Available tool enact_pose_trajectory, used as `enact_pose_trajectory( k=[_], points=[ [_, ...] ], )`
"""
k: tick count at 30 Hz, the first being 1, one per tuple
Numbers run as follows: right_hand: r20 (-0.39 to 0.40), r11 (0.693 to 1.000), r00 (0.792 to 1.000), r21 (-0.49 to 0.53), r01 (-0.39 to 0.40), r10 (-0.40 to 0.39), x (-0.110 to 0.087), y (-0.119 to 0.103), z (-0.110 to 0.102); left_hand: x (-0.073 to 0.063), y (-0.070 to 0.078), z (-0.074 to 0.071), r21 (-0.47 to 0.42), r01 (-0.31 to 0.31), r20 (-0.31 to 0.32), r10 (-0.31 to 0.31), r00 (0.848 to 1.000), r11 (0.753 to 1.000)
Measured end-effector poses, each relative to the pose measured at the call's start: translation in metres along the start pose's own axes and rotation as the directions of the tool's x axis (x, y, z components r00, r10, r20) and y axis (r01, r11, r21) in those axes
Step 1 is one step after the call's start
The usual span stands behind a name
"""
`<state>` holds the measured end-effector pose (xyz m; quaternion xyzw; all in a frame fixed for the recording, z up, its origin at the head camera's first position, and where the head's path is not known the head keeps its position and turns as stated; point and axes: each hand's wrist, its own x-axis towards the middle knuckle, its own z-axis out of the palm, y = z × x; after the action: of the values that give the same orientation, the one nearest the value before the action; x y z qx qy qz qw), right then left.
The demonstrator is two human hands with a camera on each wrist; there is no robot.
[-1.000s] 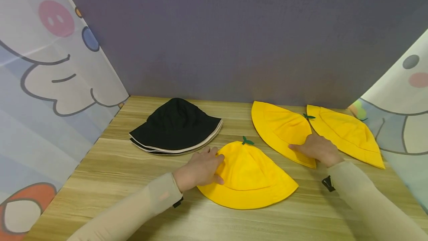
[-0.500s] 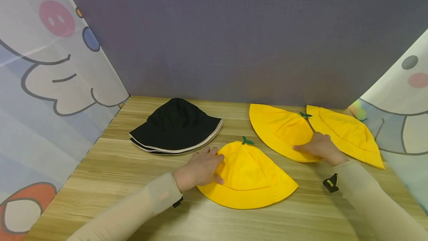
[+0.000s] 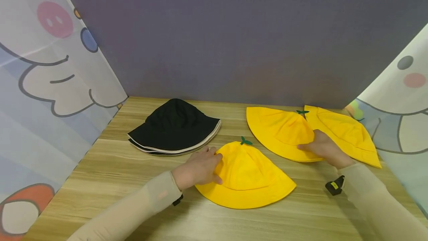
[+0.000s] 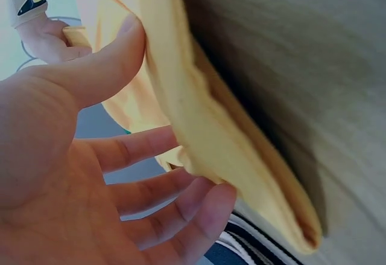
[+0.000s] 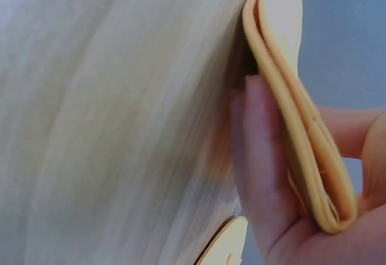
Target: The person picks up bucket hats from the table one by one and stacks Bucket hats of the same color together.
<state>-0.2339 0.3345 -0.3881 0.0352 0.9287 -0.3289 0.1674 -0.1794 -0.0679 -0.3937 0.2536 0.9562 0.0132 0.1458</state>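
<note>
The yellow sun hat point(image 3: 254, 174) with a green sprout on top lies flat at the front middle. On its left side rests my left hand point(image 3: 200, 168); in the left wrist view the thumb point(image 4: 123, 51) touches the hat's cloth and the loosely bent fingers point(image 4: 175, 217) lie along its edge. Further back to the right, my right hand point(image 3: 326, 148) holds a second yellow hat point(image 3: 279, 133) at its right end. The right wrist view shows the folded brim point(image 5: 301, 126) between the thumb and the fingers passing beneath it.
A third yellow hat point(image 3: 344, 131) lies behind the right hand, partly covered by the second. Black bucket hats point(image 3: 178, 129) with pale edging sit stacked at the left. A grey panel point(image 3: 214, 40) closes off the wooden table's point(image 3: 110, 181) back; printed cartoon sheets point(image 3: 60, 84) flank it.
My right hand has shifted slightly right, turning the second yellow hat so its brim faces more toward the front. The left hand and front hat have stayed in place.
</note>
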Motion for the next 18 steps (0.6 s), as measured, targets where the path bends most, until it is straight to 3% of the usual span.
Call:
enact_pose_trajectory(
  k=[4, 11, 18],
  points=[
    [-0.001, 0.999, 1.000, 0.026, 0.026, -0.026, 0.000, 0.002, 0.000, 0.001, -0.002, -0.004, 0.010, -0.028, -0.008, 0.028, 1.000, 1.000],
    [-0.017, 0.991, 0.991, 0.042, 0.130, -0.129, 0.001, -0.001, 0.002, 0.012, -0.014, -0.016, -0.094, -0.046, -0.097, 0.036, 0.995, 0.995],
    [-0.070, 0.972, 0.972, -0.083, 0.219, -0.225, 0.005, -0.008, 0.000, 0.038, -0.017, -0.031, -0.188, -0.084, -0.175, 0.051, 0.983, 0.979]
  ],
)
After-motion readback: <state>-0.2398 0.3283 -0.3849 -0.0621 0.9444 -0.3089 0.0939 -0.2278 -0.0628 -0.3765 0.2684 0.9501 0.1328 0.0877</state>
